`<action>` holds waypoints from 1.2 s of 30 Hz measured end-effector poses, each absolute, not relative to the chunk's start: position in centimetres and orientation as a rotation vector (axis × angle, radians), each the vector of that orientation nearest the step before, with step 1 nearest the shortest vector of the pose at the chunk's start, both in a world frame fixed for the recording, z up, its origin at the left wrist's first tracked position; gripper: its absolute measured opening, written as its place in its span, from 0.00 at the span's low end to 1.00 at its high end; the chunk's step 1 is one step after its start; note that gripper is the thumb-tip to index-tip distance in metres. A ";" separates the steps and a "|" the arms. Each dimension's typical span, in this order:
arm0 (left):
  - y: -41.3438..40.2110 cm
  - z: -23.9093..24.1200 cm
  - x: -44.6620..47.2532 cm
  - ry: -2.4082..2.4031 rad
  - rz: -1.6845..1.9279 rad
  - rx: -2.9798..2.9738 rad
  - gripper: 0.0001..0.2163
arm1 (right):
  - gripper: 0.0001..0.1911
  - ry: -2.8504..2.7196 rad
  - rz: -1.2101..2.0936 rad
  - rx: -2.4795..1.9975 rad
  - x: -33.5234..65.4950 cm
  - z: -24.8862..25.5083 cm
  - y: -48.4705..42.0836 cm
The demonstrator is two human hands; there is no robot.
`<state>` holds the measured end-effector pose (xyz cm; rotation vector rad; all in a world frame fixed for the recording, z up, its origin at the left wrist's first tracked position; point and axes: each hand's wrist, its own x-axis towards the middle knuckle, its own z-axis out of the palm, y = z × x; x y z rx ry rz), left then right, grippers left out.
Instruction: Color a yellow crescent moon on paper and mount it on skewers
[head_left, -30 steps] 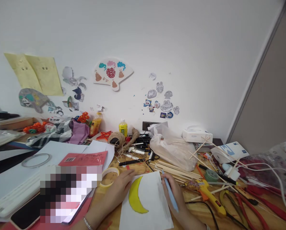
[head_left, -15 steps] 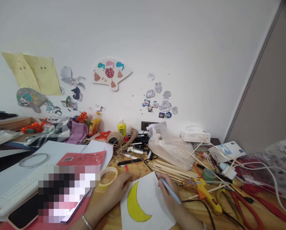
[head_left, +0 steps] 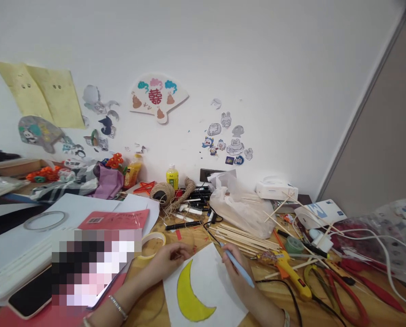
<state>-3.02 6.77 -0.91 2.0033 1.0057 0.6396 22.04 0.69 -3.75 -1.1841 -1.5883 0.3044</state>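
Observation:
A white sheet of paper [head_left: 223, 295] lies before me on the wooden table, bearing a yellow crescent moon [head_left: 189, 295] with a dark outline. My left hand [head_left: 174, 261] is at the sheet's upper left edge, its fingers bent and the thumb side against the paper. In my right hand [head_left: 237, 268] is a light blue pen [head_left: 240, 268], gripped between thumb and fingers, with its tip by the sheet's upper right edge. That hand rests over the right side of the paper.
Left of me are a tape roll [head_left: 153, 245], a red booklet [head_left: 114, 221] and a phone [head_left: 29, 295]. Bamboo sticks [head_left: 244, 238], a yellow glue gun [head_left: 296, 277] and red-handled pliers [head_left: 342, 295] lie to the right. Behind stand a twine ball [head_left: 162, 193] and a plastic bag [head_left: 240, 209].
The sheet has shifted slightly left and turned a little. My left hand's fingers have curled more at its edge. My right hand still grips the pen; the view has tilted slightly.

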 end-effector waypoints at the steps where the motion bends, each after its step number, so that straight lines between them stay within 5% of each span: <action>1: 6.9 -1.0 -3.0 1.000 0.649 2.007 0.11 | 0.10 -1.590 0.305 -1.183 22.0 -3.8 0.7; 36: 5.3 0.9 -2.7 0.822 0.589 2.333 0.09 | 0.10 -1.594 0.339 -1.149 21.8 -3.2 0.5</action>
